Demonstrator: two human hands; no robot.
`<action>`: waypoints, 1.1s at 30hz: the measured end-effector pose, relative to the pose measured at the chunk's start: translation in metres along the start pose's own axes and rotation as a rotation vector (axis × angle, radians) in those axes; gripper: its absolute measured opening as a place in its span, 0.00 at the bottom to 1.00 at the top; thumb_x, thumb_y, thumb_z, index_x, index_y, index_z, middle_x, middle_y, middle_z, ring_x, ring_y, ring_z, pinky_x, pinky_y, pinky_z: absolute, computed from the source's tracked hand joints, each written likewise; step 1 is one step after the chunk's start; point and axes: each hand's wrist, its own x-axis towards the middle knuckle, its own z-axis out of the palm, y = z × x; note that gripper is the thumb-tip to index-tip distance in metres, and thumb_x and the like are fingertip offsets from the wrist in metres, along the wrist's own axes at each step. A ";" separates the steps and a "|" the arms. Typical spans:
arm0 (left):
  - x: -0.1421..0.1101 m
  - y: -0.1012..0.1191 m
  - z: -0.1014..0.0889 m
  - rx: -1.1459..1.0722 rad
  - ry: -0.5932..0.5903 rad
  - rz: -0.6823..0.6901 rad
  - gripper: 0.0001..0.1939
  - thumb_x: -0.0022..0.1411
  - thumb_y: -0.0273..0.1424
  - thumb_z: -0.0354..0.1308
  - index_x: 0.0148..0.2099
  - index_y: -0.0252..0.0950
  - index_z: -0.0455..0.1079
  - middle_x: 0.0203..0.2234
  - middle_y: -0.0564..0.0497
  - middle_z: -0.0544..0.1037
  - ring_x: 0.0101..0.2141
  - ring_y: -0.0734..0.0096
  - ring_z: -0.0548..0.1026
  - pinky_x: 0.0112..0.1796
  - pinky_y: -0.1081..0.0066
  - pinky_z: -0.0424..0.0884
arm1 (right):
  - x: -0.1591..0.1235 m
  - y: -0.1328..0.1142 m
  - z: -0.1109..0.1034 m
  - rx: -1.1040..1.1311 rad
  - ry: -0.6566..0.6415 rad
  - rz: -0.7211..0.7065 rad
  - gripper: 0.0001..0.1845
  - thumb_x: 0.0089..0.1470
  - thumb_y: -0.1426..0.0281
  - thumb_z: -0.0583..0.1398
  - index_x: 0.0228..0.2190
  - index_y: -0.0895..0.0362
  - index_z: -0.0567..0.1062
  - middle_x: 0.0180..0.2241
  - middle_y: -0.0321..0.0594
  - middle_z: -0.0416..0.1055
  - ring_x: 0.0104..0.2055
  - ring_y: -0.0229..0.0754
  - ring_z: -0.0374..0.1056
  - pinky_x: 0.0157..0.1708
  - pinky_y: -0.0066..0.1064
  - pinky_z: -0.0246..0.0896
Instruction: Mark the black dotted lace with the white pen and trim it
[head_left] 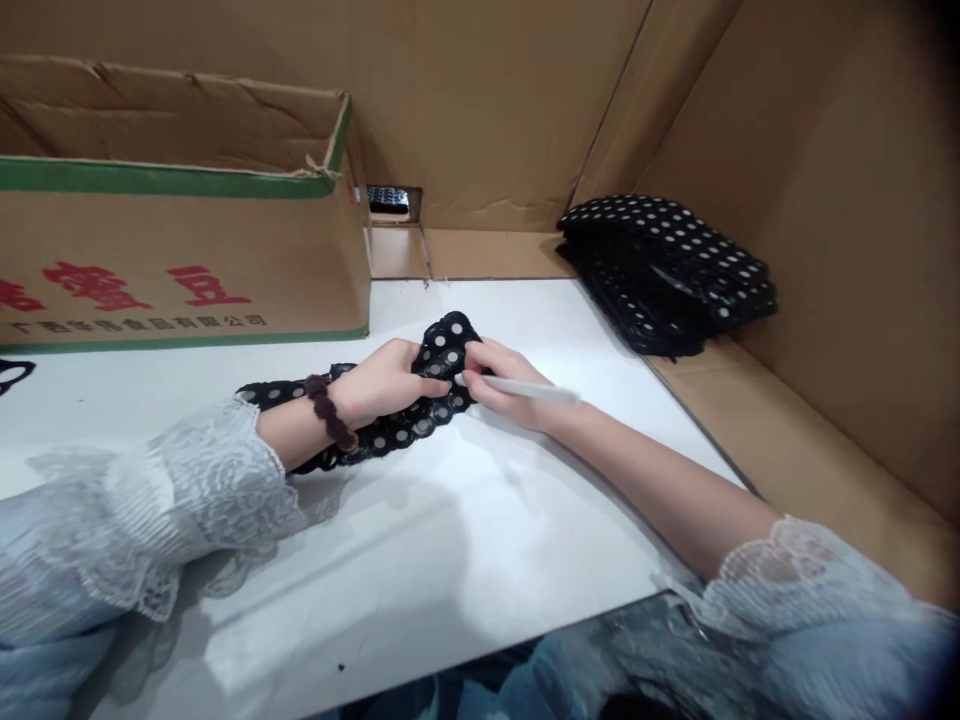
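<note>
My right hand's [510, 385] thumb and fingers pinch a white stick [536, 389], its tip right at the dotted cloth [454, 330], mid-frame! And here's my left hand [386, 380], thumb laid along that cloth; the other fingers curl out of sight, so I can't tell whether they grip. Under it all, the white table [525, 520]. Out wider: a dotted pile [667, 260] at upper right, a green-edged box [300, 250] filling the upper left!
</note>
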 end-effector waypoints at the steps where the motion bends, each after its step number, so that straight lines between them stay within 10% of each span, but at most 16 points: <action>1: 0.000 0.000 0.001 0.001 0.018 0.000 0.11 0.46 0.36 0.57 0.29 0.32 0.67 0.23 0.52 0.73 0.24 0.71 0.70 0.23 0.75 0.63 | 0.001 0.000 0.004 -0.068 0.008 -0.025 0.07 0.52 0.72 0.48 0.23 0.56 0.55 0.25 0.37 0.55 0.30 0.38 0.54 0.31 0.29 0.53; 7: -0.001 -0.003 0.006 0.012 0.056 0.014 0.13 0.49 0.39 0.54 0.29 0.33 0.65 0.22 0.53 0.70 0.22 0.72 0.67 0.21 0.76 0.59 | 0.006 0.002 0.017 -0.315 0.109 0.025 0.05 0.53 0.73 0.46 0.26 0.57 0.59 0.28 0.41 0.55 0.34 0.41 0.54 0.34 0.32 0.53; 16: 0.008 0.005 -0.019 0.384 0.031 0.187 0.14 0.49 0.39 0.52 0.35 0.35 0.67 0.32 0.52 0.75 0.32 0.64 0.71 0.33 0.71 0.64 | -0.001 0.007 -0.009 0.294 -0.023 0.312 0.12 0.52 0.66 0.50 0.20 0.57 0.59 0.18 0.31 0.56 0.21 0.32 0.52 0.21 0.25 0.46; 24: 0.006 0.012 -0.029 0.398 -0.168 0.105 0.18 0.42 0.42 0.57 0.34 0.35 0.70 0.27 0.54 0.75 0.28 0.67 0.71 0.26 0.75 0.63 | -0.004 -0.004 -0.001 0.339 0.065 0.267 0.10 0.51 0.68 0.51 0.21 0.57 0.59 0.19 0.30 0.55 0.22 0.32 0.51 0.23 0.25 0.46; 33: 0.001 0.008 -0.021 0.183 -0.061 0.005 0.11 0.43 0.37 0.56 0.29 0.35 0.69 0.23 0.55 0.73 0.26 0.69 0.71 0.24 0.76 0.63 | -0.001 -0.008 0.001 0.263 0.104 0.184 0.10 0.52 0.68 0.51 0.21 0.57 0.59 0.21 0.32 0.56 0.24 0.33 0.52 0.26 0.26 0.48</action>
